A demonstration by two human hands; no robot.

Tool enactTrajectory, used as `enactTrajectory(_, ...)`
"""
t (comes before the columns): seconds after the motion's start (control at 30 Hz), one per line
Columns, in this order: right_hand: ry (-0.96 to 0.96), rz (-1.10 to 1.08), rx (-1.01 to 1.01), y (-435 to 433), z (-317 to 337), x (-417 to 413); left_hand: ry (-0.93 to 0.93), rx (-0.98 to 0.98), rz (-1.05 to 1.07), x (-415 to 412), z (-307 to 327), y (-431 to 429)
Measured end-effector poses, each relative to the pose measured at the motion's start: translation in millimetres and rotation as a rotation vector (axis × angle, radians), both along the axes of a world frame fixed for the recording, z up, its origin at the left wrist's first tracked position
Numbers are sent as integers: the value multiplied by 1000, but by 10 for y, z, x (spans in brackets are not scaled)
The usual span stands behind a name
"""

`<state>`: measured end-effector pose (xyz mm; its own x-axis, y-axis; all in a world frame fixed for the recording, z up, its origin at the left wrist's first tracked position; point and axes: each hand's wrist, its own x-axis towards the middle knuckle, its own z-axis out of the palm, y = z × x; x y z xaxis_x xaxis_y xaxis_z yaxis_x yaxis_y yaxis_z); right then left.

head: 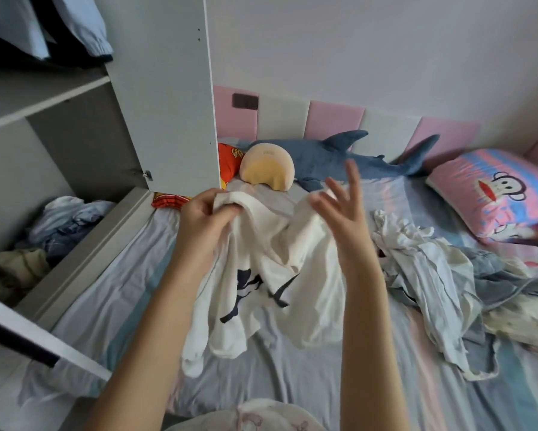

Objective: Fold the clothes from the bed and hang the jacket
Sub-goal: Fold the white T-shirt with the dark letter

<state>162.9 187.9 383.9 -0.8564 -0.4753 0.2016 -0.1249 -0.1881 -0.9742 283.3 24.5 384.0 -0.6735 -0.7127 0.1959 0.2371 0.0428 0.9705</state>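
Above the striped bed (292, 384), a white garment (277, 259) with a dark print is held up. The left hand (205, 209) grips its upper edge with the fingers curled into the cloth, and the rest hangs down onto the sheet. The right hand (339, 200) is spread wide and holds nothing (it is blurred, so contact with the cloth is unclear). To the right lies a heap of crumpled clothes (432, 269). Farther back lies a blue shark toy (323, 157), and the open wardrobe (74, 119) stands at the left.
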Motion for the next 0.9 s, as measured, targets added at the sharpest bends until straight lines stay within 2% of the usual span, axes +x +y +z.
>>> enactTrajectory(0.07, 273, 143, 208, -91, 64, 118, 13, -110, 18, -45, 63, 128)
enactTrajectory(0.1, 324, 229, 245, -150, 90, 183, 25, -149, 5, -61, 95, 197)
enactTrajectory(0.17, 385, 284, 242, -270, 124, 307, 44, -194, -32, -76, 136, 291)
enactTrajectory(0.23, 441, 219, 206, -345, 134, 374, 47, -227, -40, -56, 144, 302)
enactTrajectory(0.43, 422, 213, 133, -269, 124, 350, 17, -404, -31, 86, 156, 211)
enactTrajectory(0.53, 511, 184, 134, -261, 139, 384, 29, -448, -63, 158, 187, 202)
enactTrajectory(0.67, 658, 77, 132, -251, 175, 358, -5, -393, -84, 239, 206, 169)
enactTrajectory(0.8, 570, 18, 94, -348, 234, 390, -75, -387, -15, 166, 95, 163)
enactTrajectory(0.83, 547, 9, 91, -368, 274, 389, -119, -402, -47, 136, 23, 156)
enactTrajectory(0.9, 547, -30, 67, -376, 376, 334, -239, -394, -239, 129, -149, 121)
